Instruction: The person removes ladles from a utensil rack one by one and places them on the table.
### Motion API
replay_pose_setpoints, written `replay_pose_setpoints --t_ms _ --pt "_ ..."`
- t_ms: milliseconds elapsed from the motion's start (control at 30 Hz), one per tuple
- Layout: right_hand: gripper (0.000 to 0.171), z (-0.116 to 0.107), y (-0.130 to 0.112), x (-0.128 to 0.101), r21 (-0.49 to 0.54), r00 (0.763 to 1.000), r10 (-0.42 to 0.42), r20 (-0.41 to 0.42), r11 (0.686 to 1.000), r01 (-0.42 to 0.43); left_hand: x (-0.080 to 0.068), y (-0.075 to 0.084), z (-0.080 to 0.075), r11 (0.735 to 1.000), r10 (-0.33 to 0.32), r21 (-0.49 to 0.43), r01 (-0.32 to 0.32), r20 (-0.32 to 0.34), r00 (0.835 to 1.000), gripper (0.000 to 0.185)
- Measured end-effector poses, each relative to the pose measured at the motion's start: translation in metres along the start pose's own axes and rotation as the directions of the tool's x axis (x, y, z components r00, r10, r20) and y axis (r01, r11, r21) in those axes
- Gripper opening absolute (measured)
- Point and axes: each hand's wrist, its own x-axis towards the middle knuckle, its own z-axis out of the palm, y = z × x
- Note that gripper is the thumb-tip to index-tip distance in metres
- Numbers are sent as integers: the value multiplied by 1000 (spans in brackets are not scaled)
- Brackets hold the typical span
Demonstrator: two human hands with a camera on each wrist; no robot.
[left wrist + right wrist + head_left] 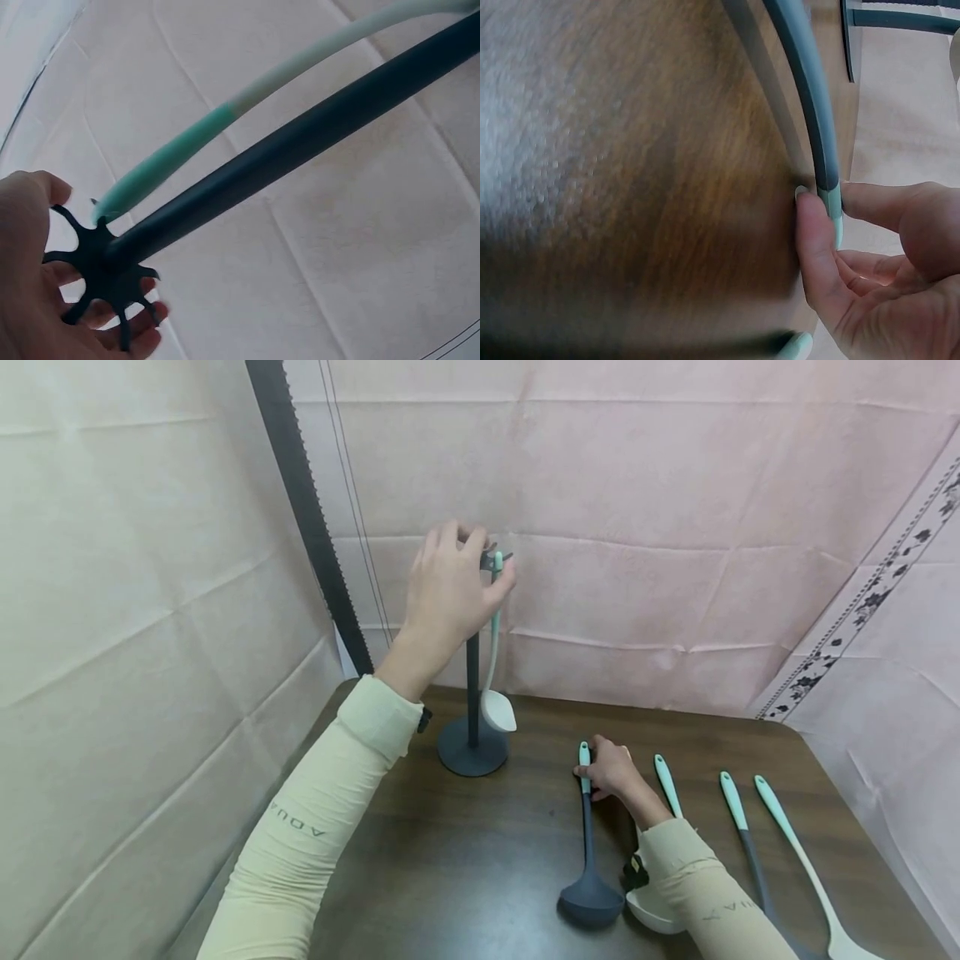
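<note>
At the top of a dark upright utensil stand (473, 693), my left hand (450, 585) grips the hooked head (101, 262), fingers curling round its edge in the left wrist view. From one hook hangs a white ladle (497, 710) with a mint handle (169, 157), its bowl down beside the pole. Lower right, my right hand (611, 768) pinches the mint handle end of a dark blue-grey ladle (591, 897) between thumb and fingers. In the right wrist view the curved dark shaft (810, 97) rises from the fingertips, over the wooden table.
Under my right forearm lies a white utensil (652, 910) with a mint handle, partly hidden. Farther right are a dark-shafted utensil (753, 860) and a white one (802, 843), both mint-handled. Pale cloth walls (637, 568) enclose the brown table (450, 860) behind and at the sides.
</note>
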Motion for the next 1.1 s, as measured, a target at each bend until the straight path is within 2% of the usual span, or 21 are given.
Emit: replay_pose_setpoints --t_ms 100,233,367,467,600,733,800,933,1000,1100 --pt "64 0 -2 0 2 1000 5 4 1000 -5 -1 7 -4 997 -21 74 19 21 1000 48" --pt "66 -2 -3 -1 17 1000 6 20 1000 -6 -3 18 -5 990 -44 133 42 16 999 42" --pt "68 -10 -7 -5 38 997 -15 73 999 12 -2 23 -2 995 -50 87 51 -5 999 34" --pt "71 -18 -10 -7 3 994 -42 98 999 42 -2 20 0 1000 -25 12 25 -11 1000 33" --pt "73 -32 -19 -10 -56 992 -80 96 995 85 -1 11 -1 999 35 -39 -34 23 999 39" --pt "73 -45 -40 -17 -89 986 -152 65 983 158 2 2 -5 997 63 -51 -59 86 994 44" --pt "73 -50 -52 -22 -118 973 -227 33 966 229 3 -4 -6 996 73 -61 -66 115 991 46" --pt "73 -59 -82 -34 -174 929 -370 -26 916 361 3 -14 -8 991 110 -96 -97 137 984 44" --pt "74 -63 -97 -41 -171 911 -410 -37 901 399 3 -19 -7 986 132 -119 -115 143 981 42" --pt "77 -66 -116 -50 -174 907 -418 -49 898 405 3 -24 -8 978 160 -161 -136 153 975 40"
